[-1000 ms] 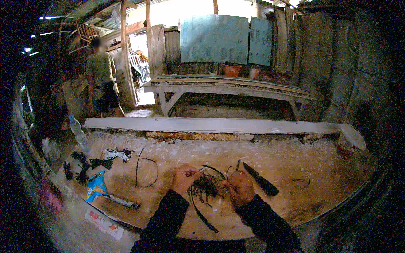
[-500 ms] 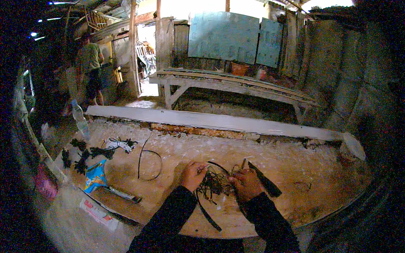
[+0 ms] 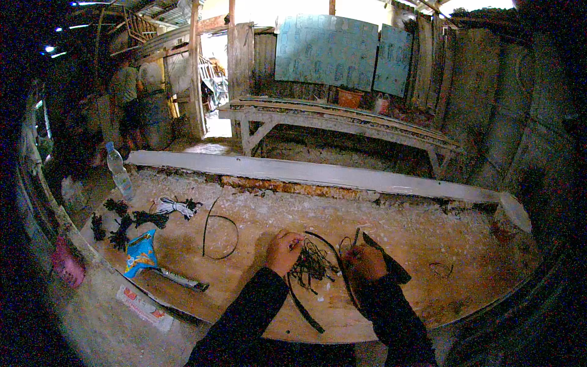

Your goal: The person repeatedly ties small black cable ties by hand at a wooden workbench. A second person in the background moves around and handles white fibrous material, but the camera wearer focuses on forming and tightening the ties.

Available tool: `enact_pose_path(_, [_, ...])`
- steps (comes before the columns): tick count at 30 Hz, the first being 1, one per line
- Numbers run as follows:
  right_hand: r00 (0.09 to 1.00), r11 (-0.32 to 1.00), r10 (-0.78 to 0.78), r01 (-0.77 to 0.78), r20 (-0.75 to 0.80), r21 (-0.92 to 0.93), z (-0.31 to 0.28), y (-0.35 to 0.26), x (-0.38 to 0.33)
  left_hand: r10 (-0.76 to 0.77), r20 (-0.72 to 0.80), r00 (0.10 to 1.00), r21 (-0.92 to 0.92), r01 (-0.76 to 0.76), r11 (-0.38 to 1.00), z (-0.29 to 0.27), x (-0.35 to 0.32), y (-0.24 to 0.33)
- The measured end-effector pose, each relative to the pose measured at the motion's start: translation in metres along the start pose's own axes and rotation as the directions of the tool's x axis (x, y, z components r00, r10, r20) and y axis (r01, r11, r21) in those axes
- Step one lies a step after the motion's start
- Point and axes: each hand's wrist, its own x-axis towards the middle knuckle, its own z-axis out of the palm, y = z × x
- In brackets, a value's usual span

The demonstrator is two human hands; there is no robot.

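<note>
My left hand (image 3: 284,249) and my right hand (image 3: 363,262) rest on a worn wooden table (image 3: 428,244), both in dark sleeves. Between them lies a tangle of thin dark cords (image 3: 313,266); each hand pinches strands at its side of the tangle. A long black strap (image 3: 304,307) curls from the tangle toward the table's near edge. A dark flat tool (image 3: 385,262) lies just right of my right hand.
A loose black loop of cord (image 3: 220,235) lies left of my hands. Farther left are dark cord bundles (image 3: 122,223), a white cord bundle (image 3: 173,205), a blue snack packet (image 3: 140,252), a plastic bottle (image 3: 119,172) and a pink object (image 3: 66,264). A pale plank (image 3: 318,173) edges the table's far side. A person (image 3: 127,101) stands by the doorway.
My view has shifted, so the table sits differently in the picture. Both hands stay on the cord tangle, working its strands. The person at the back left has moved slightly.
</note>
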Motion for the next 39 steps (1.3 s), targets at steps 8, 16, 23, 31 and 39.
enact_pose_path(8, [0.997,0.987,0.071,-0.070,-0.006,0.143,0.008,0.011,0.004,-0.015,-0.008,1.000,-0.013,0.015,1.000,-0.009,0.001,0.009])
enact_pose_path(16, [0.993,0.986,0.115,-0.116,0.012,0.119,-0.008,-0.017,-0.003,-0.026,0.043,0.999,0.036,0.024,0.999,-0.009,0.000,0.018])
enact_pose_path(23, [0.977,0.970,0.149,-0.174,0.150,0.167,-0.021,-0.032,-0.004,0.124,-0.011,0.992,0.136,-0.122,0.983,-0.004,-0.001,0.015])
enact_pose_path(31, [0.986,0.995,-0.094,0.088,0.136,0.047,-0.010,0.005,0.003,0.051,0.027,0.998,-0.003,-0.051,0.999,-0.004,-0.001,0.014])
enact_pose_path(39, [0.993,0.994,-0.098,0.102,0.071,-0.047,-0.010,0.008,0.002,0.011,0.095,0.995,-0.020,-0.009,1.000,-0.005,-0.001,0.021])
